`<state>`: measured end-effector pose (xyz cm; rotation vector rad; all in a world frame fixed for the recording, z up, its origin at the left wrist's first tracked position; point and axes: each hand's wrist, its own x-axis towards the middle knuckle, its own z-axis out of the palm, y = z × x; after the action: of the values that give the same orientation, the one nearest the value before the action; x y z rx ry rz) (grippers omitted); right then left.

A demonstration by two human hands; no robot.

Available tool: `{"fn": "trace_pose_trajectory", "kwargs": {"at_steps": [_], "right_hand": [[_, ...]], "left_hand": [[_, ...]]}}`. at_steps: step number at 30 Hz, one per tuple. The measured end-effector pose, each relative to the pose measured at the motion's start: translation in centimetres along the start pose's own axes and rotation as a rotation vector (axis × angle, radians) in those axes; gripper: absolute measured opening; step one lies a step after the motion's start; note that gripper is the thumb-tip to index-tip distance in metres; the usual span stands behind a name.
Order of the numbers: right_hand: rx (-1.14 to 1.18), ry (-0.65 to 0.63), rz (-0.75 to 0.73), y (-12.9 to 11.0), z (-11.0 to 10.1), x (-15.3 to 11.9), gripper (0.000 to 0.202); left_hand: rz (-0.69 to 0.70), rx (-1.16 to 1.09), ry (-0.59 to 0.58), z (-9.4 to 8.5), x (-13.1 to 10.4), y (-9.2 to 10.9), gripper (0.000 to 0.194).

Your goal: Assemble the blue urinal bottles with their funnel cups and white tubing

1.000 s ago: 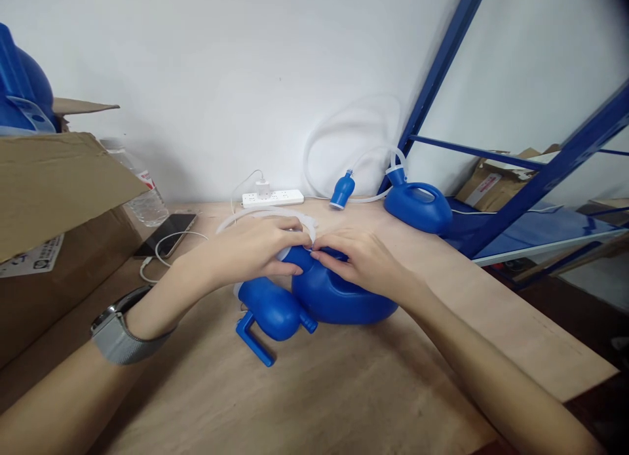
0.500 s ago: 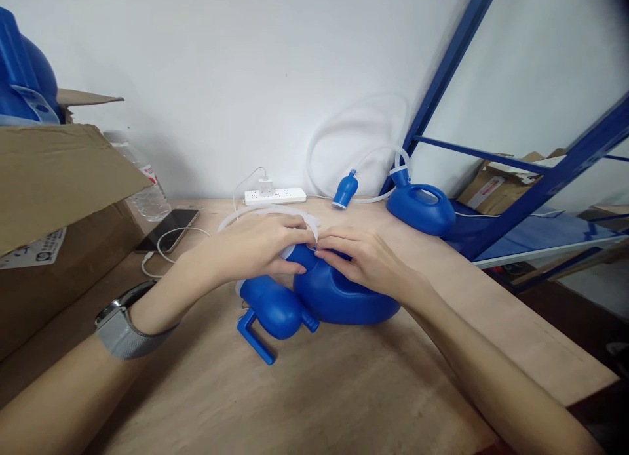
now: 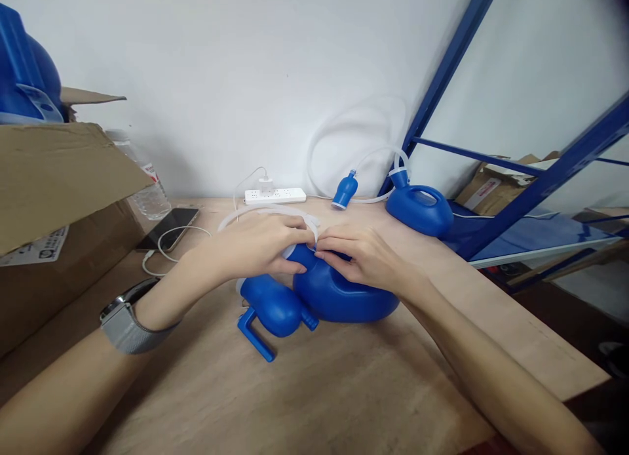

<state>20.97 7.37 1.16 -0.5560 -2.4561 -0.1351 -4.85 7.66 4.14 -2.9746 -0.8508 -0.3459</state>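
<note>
A blue plastic urinal bottle (image 3: pixel 346 301) lies on the table before me. My left hand (image 3: pixel 268 245) is closed round its neck (image 3: pixel 301 254), thumb on the near side. Against the left fingertips, my right hand (image 3: pixel 356 255) pinches at the neck; whatever is between its fingertips is too small and covered to make out. Clear tubing (image 3: pixel 255 208) curves behind my left hand and comes down by the fingertips. Just in front of the bottle lies a blue funnel-shaped receptacle (image 3: pixel 275 307) with an angled blue handle (image 3: pixel 256 338).
On the left stand an open cardboard box (image 3: pixel 59 193) holding blue bottles, a clear water bottle (image 3: pixel 152 189) and a phone (image 3: pixel 170 229) on a cable. A power strip (image 3: pixel 275 196) sits by the wall. Another hosed blue bottle (image 3: pixel 417 209) is beside the blue metal rack (image 3: pixel 442 81).
Both hands keep practically the same hold at the bottle's neck. The view has shifted very slightly; nothing else has visibly moved.
</note>
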Motion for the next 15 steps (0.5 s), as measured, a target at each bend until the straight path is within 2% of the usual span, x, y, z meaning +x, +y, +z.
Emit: {"fn": "trace_pose_trajectory", "kwargs": {"at_steps": [3, 4, 6, 7, 9, 11, 15], "right_hand": [[-0.011, -0.037, -0.044, -0.8, 1.0, -0.1, 0.020], [-0.017, -0.071, -0.102, -1.5, 1.6, -0.4, 0.022], [-0.029, -0.165, -0.311, -3.1, 2.9, -1.0, 0.032], [-0.061, -0.143, -0.368, -3.8, 3.3, -1.3, 0.037], [-0.046, -0.019, -0.312, -4.9, 3.1, -1.6, 0.034], [0.054, 0.052, -0.206, -4.9, 1.7, -1.2, 0.016], [-0.008, 0.032, -0.091, -2.5, -1.3, 0.2, 0.013]], "left_hand": [[-0.002, 0.026, -0.003, -0.1, 0.0, -0.1, 0.028], [-0.007, 0.037, -0.006, -0.1, 0.0, -0.2, 0.028], [-0.015, 0.068, -0.013, -0.2, 0.1, -0.3, 0.029], [-0.016, 0.086, -0.019, -0.2, 0.1, -0.3, 0.029], [-0.010, 0.108, -0.014, -0.2, 0.2, -0.3, 0.026], [0.008, 0.093, 0.006, -0.2, 0.5, -0.1, 0.024], [0.027, 0.031, 0.013, -0.1, 0.9, 0.1, 0.027]]}}
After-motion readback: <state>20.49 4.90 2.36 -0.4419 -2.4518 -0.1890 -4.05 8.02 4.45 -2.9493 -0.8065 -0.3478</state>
